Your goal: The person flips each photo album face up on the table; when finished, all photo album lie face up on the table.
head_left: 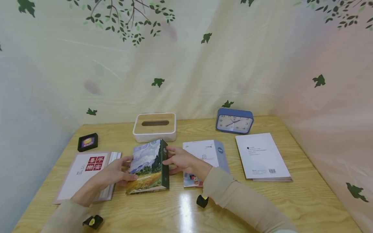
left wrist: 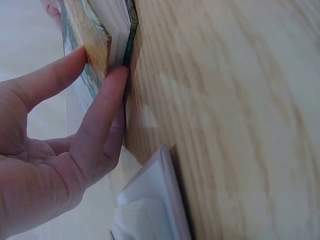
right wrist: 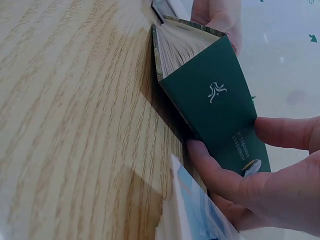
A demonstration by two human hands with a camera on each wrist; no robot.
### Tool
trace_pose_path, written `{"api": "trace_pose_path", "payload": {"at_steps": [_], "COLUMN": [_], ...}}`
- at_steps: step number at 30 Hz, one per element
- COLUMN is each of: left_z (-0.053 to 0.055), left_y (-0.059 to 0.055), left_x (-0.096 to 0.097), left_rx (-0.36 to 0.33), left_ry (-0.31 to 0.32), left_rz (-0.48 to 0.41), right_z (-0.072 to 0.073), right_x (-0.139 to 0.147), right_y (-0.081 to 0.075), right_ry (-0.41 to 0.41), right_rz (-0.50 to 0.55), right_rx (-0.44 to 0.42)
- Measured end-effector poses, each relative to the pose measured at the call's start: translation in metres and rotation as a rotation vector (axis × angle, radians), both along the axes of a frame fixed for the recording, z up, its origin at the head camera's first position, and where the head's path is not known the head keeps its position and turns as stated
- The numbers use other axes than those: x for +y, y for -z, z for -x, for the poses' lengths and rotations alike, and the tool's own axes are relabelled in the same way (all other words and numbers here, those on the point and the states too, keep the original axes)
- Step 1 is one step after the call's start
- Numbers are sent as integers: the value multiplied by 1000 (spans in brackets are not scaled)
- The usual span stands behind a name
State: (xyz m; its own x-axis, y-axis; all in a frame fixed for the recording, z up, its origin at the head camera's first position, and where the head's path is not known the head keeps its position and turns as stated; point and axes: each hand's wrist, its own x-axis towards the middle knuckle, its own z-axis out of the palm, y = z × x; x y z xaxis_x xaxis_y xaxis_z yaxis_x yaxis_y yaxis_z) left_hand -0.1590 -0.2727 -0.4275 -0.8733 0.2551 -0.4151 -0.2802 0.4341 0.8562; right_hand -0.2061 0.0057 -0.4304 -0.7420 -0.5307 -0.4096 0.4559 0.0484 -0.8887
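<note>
A thick photo album (head_left: 146, 166) with a painted landscape cover lies between the two hands, its dark green spine (right wrist: 215, 100) facing right. At its left edge the left hand (head_left: 115, 171) pinches it, thumb on the cover and fingers under the lower edge; page edges show beside the fingers in the left wrist view. The right hand (head_left: 182, 161) holds the spine side, with thumb (right wrist: 282, 132) at the spine's upper edge and a finger at its lower edge. In the right wrist view the album's spine side sits tilted close over the wooden table (right wrist: 75, 125).
Left lies a white book (head_left: 78, 174) with red square characters, below a small black frame (head_left: 88, 142). A tissue box (head_left: 154, 127) and a blue clock (head_left: 234, 121) stand at the back. A blue-and-white book (head_left: 201, 150) lies partly under the right arm, a white book (head_left: 262, 157) farther right.
</note>
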Motion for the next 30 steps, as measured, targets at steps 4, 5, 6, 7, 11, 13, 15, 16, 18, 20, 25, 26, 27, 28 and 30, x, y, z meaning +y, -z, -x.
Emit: {"api": "trace_pose_path", "payload": {"at_steps": [4, 5, 6, 7, 11, 13, 15, 16, 18, 20, 25, 26, 27, 28, 30], "left_z": [1, 1, 1, 1, 1, 0, 0, 0, -1, -1, 0, 1, 1, 1, 2], "left_y": [0, 0, 0, 0, 1, 1, 1, 2, 2, 2, 2, 3, 3, 3, 3], "left_x": [0, 0, 0, 0, 0, 0, -1, -1, -1, -2, -2, -2, -2, -3, -3], "left_rx": [0, -1, -1, -1, -2, 0, 3, 1, -5, -17, -42, -45, -47, -50, -51], "left_ry": [-1, -2, -2, -3, -6, -3, 3, 0, -3, -11, -18, -15, -12, -8, 3], "left_rz": [-3, -2, -1, -2, -6, -10, -12, -12, -15, -24, -71, -83, -93, -104, -126], "right_z": [0, 0, 0, 0, 0, 0, 0, 0, 0, 0, 0, 0, 0, 0, 0], "right_x": [0, 0, 0, 0, 0, 0, 0, 0, 1, 1, 1, 1, 1, 2, 2], "right_y": [-2, -2, -2, -2, -2, -2, -2, -2, -3, -4, -11, -12, -14, -16, -19], "right_ry": [2, 2, 4, 4, 6, 4, 1, -1, -6, -9, -15, -16, -19, -21, -26], "right_rz": [-10, -10, -11, -9, -1, 7, 15, 21, 35, 52, 86, 87, 87, 85, 79], "right_rx": [0, -1, 0, -2, -9, -12, -13, -13, -16, -18, -11, -8, -2, 5, 25]}}
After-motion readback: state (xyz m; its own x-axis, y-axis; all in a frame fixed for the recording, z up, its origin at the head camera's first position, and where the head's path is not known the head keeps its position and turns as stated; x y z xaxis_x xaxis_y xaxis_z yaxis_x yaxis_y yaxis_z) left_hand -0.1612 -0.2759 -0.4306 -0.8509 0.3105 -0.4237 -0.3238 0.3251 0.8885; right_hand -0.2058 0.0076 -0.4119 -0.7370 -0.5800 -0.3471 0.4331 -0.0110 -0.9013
